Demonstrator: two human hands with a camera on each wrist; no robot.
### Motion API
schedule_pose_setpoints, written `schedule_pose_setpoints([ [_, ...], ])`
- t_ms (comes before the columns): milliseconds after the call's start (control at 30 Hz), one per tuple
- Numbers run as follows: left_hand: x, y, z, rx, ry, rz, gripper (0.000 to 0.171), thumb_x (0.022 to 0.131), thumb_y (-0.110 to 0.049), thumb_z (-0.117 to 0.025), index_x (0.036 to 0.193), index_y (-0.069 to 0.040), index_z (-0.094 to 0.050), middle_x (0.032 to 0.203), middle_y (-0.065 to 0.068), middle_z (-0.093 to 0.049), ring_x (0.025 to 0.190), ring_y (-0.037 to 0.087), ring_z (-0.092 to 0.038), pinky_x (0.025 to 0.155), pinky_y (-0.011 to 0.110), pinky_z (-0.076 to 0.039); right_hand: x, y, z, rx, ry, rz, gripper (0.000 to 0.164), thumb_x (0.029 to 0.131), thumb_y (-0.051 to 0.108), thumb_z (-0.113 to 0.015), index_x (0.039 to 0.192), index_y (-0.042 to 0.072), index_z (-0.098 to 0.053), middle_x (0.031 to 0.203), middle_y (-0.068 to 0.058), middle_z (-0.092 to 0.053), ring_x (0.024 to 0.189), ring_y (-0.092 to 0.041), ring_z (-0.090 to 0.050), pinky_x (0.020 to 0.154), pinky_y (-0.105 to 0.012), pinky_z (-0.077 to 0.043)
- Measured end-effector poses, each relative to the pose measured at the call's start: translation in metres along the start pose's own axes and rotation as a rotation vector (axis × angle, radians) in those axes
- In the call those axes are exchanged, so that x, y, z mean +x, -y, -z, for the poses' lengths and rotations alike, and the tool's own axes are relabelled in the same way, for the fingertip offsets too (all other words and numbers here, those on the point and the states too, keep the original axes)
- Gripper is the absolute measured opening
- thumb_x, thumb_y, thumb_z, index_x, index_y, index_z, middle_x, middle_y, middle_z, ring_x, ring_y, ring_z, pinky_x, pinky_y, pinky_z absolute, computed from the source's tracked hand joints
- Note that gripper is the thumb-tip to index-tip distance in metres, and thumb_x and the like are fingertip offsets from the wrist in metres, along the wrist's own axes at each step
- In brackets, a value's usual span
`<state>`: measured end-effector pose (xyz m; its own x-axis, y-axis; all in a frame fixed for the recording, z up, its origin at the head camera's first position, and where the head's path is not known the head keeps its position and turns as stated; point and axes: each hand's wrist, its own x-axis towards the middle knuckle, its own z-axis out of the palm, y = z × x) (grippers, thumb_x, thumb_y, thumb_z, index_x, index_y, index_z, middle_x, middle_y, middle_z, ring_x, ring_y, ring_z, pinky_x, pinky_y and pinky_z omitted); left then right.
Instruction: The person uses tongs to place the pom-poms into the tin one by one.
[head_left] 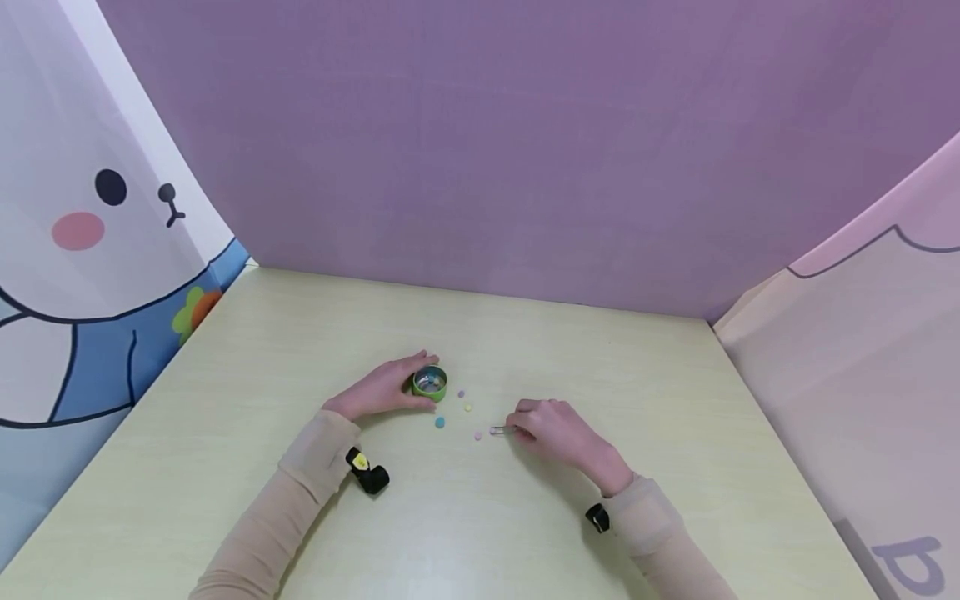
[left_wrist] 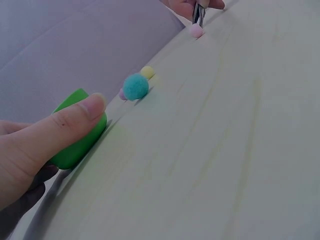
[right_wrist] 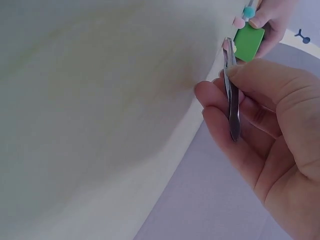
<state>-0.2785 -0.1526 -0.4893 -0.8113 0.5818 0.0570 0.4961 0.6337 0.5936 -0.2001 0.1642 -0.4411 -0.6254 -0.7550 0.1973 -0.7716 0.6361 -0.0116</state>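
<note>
My left hand [head_left: 386, 387] holds a small round green tin [head_left: 430, 395] between thumb and fingers; its shiny inside faces up, with a bit of blue in it. In my right hand [head_left: 555, 429] a pair of metal tweezers [right_wrist: 232, 105] is pinched between thumb and fingers. The tweezer tips are right at a pink pompom [head_left: 492, 431]. Between the hands lie another pink pompom [head_left: 477, 436], a teal pompom [head_left: 440, 422], a yellow pompom [head_left: 468, 407] and a purple pompom [head_left: 461, 394]. The left wrist view shows the teal pompom [left_wrist: 136, 87] beyond my thumb.
The pale wooden table [head_left: 450, 533] runs back to a purple curtain [head_left: 487, 167]. A curtain with a cartoon bear [head_left: 105, 275] hangs at the left, a pale one [head_left: 862, 358] at the right. Black wrist cameras [head_left: 367, 472] sit at both sleeves.
</note>
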Motion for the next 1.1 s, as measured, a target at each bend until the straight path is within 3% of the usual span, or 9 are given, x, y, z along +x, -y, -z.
schedule_pose_setpoints([
  [900, -0.0001, 0.0005, 0.0001, 0.002, -0.008, -0.009, 0.091, 0.082, -0.048, -0.077, 0.153, -0.009, -0.036, 0.16, 0.023, -0.029, 0.145, 0.039, -0.037, 0.118, 0.051, -0.037, 0.0004, -0.0005, 0.0018, -0.057, -0.04, 0.002, 0.006, 0.089, 0.008, -0.071, 0.094, 0.011, -0.074, 0.084, 0.0, -0.07, 0.06, -0.007, -0.059, 0.053, -0.016, -0.047],
  [1100, -0.0003, -0.0001, 0.0, -0.002, -0.011, -0.015, 0.091, 0.082, -0.049, -0.077, 0.153, -0.01, -0.036, 0.16, 0.023, -0.03, 0.145, 0.039, -0.038, 0.117, 0.052, -0.037, 0.0039, -0.0035, 0.0018, -0.065, -0.056, 0.0, 0.007, 0.09, 0.008, -0.071, 0.094, 0.01, -0.075, 0.084, 0.0, -0.071, 0.058, -0.004, -0.054, 0.052, -0.015, -0.045],
])
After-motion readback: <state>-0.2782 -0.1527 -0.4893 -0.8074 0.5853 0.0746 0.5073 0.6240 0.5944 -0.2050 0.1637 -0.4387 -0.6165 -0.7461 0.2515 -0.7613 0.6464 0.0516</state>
